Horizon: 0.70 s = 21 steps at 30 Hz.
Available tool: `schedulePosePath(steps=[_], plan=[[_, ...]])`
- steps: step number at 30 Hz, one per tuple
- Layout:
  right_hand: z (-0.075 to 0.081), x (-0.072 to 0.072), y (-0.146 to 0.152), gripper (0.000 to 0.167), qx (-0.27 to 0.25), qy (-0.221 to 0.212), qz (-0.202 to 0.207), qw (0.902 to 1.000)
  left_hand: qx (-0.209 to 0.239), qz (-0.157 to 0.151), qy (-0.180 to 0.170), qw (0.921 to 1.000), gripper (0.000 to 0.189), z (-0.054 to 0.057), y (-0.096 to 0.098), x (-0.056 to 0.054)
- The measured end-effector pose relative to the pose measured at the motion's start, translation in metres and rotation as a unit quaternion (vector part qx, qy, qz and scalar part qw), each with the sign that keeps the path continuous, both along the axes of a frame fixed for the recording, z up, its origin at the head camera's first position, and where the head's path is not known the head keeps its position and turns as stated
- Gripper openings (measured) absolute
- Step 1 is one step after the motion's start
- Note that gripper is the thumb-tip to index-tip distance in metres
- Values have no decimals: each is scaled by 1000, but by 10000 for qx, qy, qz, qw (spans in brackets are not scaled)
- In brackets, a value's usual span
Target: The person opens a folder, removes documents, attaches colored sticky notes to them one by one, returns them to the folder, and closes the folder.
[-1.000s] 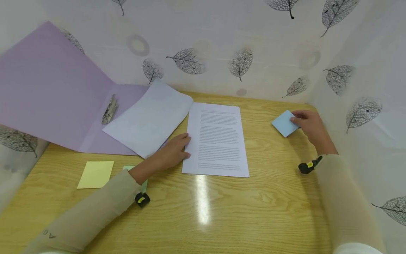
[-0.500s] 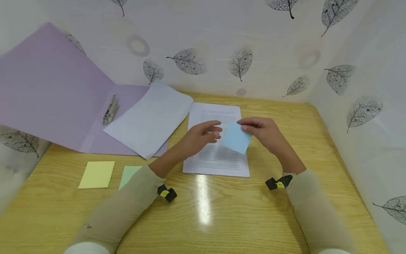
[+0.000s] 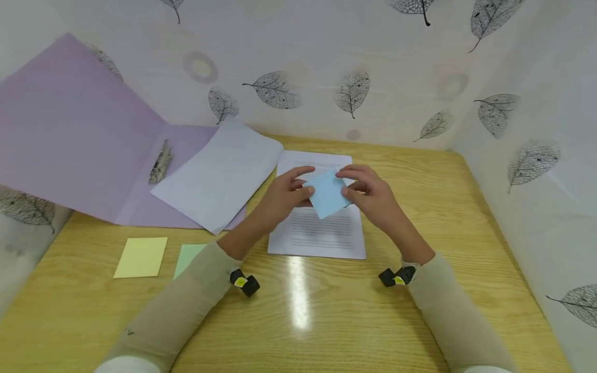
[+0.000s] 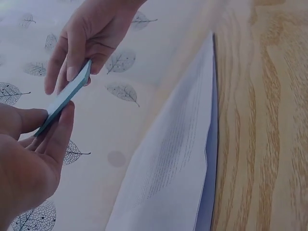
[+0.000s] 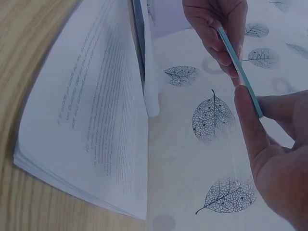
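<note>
A light blue sticky note pad (image 3: 328, 196) is held up over the printed pages (image 3: 322, 235), tilted with one corner toward me. My left hand (image 3: 284, 197) pinches its left corner between thumb and fingers. On the other side, my right hand (image 3: 373, 199) pinches the right edge, thumb on the near face. Both wrist views show the pad edge-on as a thin stack, raised above the paper. In the right wrist view the printed pages (image 5: 91, 115) form a thin pile of several sheets.
An open purple folder (image 3: 88, 129) stands at the left, with a patterned clip (image 3: 160, 163) at its spine and a loose white sheet (image 3: 219, 176) across it. A yellow note pad (image 3: 141, 257) and a green one (image 3: 187, 256), partly under my left sleeve, lie in front.
My right hand has carried the blue pad from the right side of the table to above the printed pages. The left hand has left the pages' edge and taken hold of the pad.
</note>
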State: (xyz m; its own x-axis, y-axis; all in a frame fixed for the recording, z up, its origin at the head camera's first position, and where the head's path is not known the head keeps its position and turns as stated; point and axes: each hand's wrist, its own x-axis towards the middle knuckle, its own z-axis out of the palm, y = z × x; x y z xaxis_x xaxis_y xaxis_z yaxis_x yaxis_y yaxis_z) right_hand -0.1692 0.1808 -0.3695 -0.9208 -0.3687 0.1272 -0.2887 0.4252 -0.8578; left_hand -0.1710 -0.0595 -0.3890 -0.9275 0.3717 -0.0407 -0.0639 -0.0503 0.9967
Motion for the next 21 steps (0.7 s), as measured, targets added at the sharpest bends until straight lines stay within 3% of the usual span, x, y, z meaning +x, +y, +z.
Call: schedulePosePath(steps=[4, 9, 17, 21], plan=[[2, 5, -3, 49, 517, 538, 607, 9954, 25, 414, 249, 9988, 45, 3, -1, 0], [5, 10, -7, 71, 1640, 1154, 743, 9769, 46, 349, 377, 9987, 40, 2, 0, 1], [6, 13, -6, 74, 2505, 1905, 755, 9462, -154, 443, 384, 9982, 34, 0, -1, 2], [6, 13, -6, 66, 2440, 1791, 805, 9497, -222, 435, 325, 9983, 35, -1, -1, 2]])
